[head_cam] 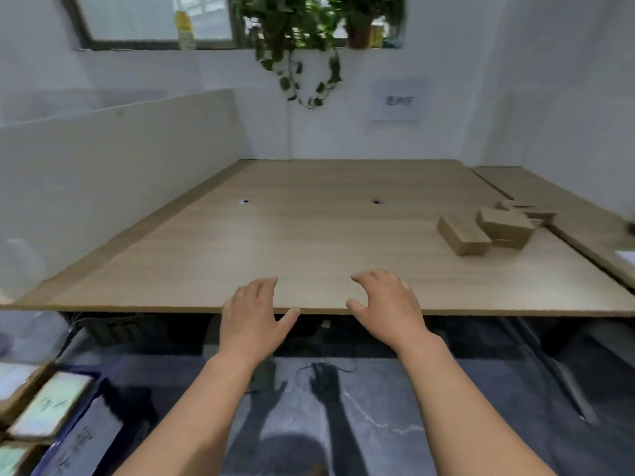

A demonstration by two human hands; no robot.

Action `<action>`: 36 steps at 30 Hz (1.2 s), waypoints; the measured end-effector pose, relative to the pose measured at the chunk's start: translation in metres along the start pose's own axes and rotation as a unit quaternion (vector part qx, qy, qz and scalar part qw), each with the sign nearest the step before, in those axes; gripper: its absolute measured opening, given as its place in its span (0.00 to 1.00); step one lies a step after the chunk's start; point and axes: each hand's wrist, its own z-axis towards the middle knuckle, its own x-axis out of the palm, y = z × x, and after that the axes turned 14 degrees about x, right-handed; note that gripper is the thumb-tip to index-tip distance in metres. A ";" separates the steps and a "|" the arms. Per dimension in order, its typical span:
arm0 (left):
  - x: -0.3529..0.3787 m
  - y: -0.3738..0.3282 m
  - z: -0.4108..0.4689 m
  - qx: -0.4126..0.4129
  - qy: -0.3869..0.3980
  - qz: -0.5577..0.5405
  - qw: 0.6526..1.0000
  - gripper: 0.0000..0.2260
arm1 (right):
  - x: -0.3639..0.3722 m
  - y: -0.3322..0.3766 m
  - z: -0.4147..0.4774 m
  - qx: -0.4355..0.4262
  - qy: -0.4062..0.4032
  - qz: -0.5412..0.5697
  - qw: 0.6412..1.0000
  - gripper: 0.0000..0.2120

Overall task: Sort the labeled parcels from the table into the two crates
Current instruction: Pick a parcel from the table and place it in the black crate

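Note:
Several brown cardboard parcels (464, 235) lie in a loose cluster at the right side of the wooden table (309, 235), one box (505, 225) leaning on another. My left hand (254, 317) and my right hand (388, 307) hover side by side over the table's near edge, fingers spread, holding nothing. At the bottom left, on the floor, a dark blue crate (86, 441) holds parcels with pale labels (51, 403). Only this one crate shows.
A white partition (120, 159) walls off the table's left side. A second table surface (556, 201) adjoins on the right. Plants (302, 29) hang from the window sill behind. Dark bins and cables (323, 372) sit under the table.

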 end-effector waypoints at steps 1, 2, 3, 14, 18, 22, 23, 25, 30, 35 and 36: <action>0.008 -0.009 0.011 0.012 0.005 -0.004 1.000 0.31 | -0.003 -0.014 0.005 0.015 -0.005 -0.001 1.000 0.24; 0.016 -0.020 0.023 0.024 0.011 -0.011 1.000 0.31 | -0.006 -0.028 0.010 0.030 -0.010 -0.003 0.999 0.24; 0.025 -0.031 0.036 0.038 0.018 -0.019 0.999 0.31 | -0.009 -0.042 0.016 0.046 -0.016 -0.003 0.999 0.24; 0.118 -0.142 0.204 0.129 0.055 -0.072 0.987 0.30 | -0.044 -0.179 0.131 0.153 -0.021 -0.035 0.987 0.24; 0.146 -0.180 0.270 0.142 0.057 -0.099 0.983 0.30 | -0.066 -0.227 0.182 0.176 -0.037 -0.059 0.982 0.24; 0.173 -0.218 0.317 0.164 0.073 -0.114 0.977 0.30 | -0.074 -0.269 0.215 0.201 -0.041 -0.055 0.977 0.23; 0.181 -0.227 0.324 0.167 0.083 -0.116 0.976 0.30 | -0.073 -0.280 0.221 0.208 -0.037 -0.054 0.976 0.24; 0.194 -0.241 0.336 0.171 0.086 -0.120 0.974 0.30 | -0.070 -0.302 0.230 0.223 -0.028 -0.046 0.973 0.24; 0.224 -0.268 0.370 0.179 0.102 -0.106 0.973 0.31 | -0.065 -0.351 0.261 0.237 -0.020 -0.031 0.971 0.24; 0.255 -0.306 0.413 0.163 0.136 -0.114 0.971 0.31 | -0.065 -0.404 0.311 0.233 0.000 -0.019 0.972 0.24; 0.261 -0.315 0.422 0.155 0.143 -0.118 0.970 0.31 | -0.067 -0.416 0.322 0.230 0.007 -0.021 0.973 0.24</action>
